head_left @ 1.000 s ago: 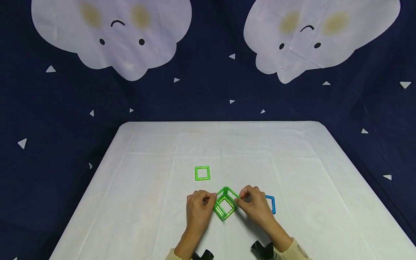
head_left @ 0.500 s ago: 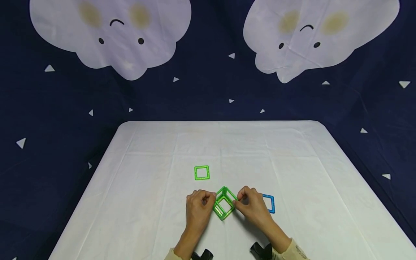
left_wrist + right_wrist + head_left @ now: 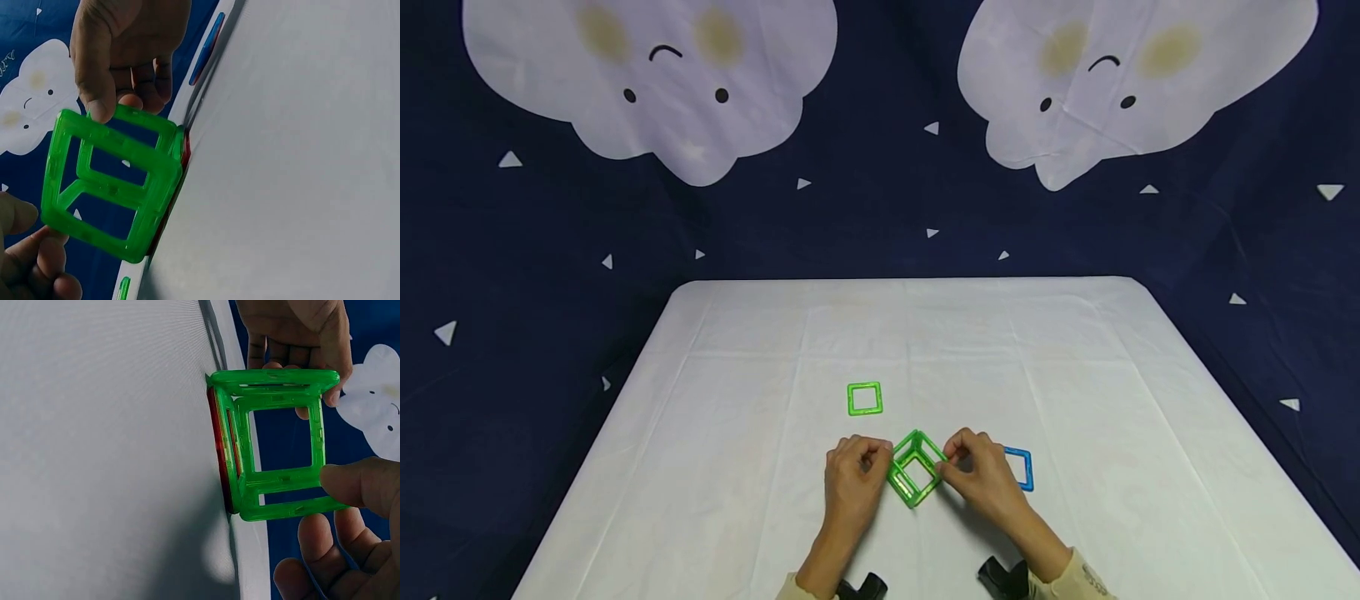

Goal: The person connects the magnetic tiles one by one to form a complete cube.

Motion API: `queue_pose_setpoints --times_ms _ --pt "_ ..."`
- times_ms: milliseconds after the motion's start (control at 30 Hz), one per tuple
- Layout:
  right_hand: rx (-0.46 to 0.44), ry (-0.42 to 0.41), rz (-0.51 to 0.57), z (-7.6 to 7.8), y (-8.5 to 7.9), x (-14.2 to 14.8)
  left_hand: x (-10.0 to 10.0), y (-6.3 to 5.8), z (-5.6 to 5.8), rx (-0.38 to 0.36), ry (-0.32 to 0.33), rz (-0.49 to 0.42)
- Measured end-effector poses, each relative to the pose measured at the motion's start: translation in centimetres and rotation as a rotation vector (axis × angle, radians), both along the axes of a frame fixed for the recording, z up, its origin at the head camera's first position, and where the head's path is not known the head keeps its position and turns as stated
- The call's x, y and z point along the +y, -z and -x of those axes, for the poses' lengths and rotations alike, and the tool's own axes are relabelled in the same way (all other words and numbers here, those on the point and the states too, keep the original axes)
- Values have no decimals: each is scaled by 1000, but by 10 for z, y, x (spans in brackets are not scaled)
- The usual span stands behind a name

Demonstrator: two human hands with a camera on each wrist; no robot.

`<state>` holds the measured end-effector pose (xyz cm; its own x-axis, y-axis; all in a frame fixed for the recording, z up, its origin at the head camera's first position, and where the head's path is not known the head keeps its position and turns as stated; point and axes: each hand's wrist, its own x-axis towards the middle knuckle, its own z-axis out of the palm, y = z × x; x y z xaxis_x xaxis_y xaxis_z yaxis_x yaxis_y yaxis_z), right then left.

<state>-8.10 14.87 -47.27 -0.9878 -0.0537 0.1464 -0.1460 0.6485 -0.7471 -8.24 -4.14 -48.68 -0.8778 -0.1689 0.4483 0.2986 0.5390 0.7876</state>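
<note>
Near the front middle of the white-covered worktop (image 3: 745, 467), a box-like structure of green square-frame building tiles (image 3: 285, 479) is standing between two hands. It is forming an open container of upright frames over a base frame; the head view is looking down into it, and white worktop is showing through the base opening. Along the underside, a red layer (image 3: 219, 447) is showing in the wrist views. The structure is sitting as a diamond to the person, one base corner pointing toward the body and the opposite one pointing away; its sides are looking about equal in length.

The left hand (image 3: 853, 483) is pinching the structure's left corner narrowly between thumb and forefinger. The right hand (image 3: 988, 479) is pinching a green bar at the right corner the same way, its other fingers curling below.

Beyond the left hand, a single green square tile (image 3: 851, 400) is lying flat, well apart from the structure. Beside the right hand, a blue square tile (image 3: 1029, 471) is lying flat, its left part hiding behind that hand.

Fingertips are covering both gripped corners in the head view. Cream sleeves (image 3: 1071, 579) and black wrist devices (image 3: 1003, 577) are running out at the bottom edge. How the red layer is joining the green base is hard to make out.
</note>
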Motion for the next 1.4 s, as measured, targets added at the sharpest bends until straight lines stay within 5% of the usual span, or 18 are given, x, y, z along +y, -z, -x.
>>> queue_pose_setpoints --times_ms 333,667,1400 --pt "72 -49 -7 6 1 6 -8 -6 4 -27 193 -38" --pt "79 -72 -6 10 1 9 -13 -11 10 -33 277 -9" --pt "111 -218 16 23 3 14 -28 -19 17 -169 617 255"
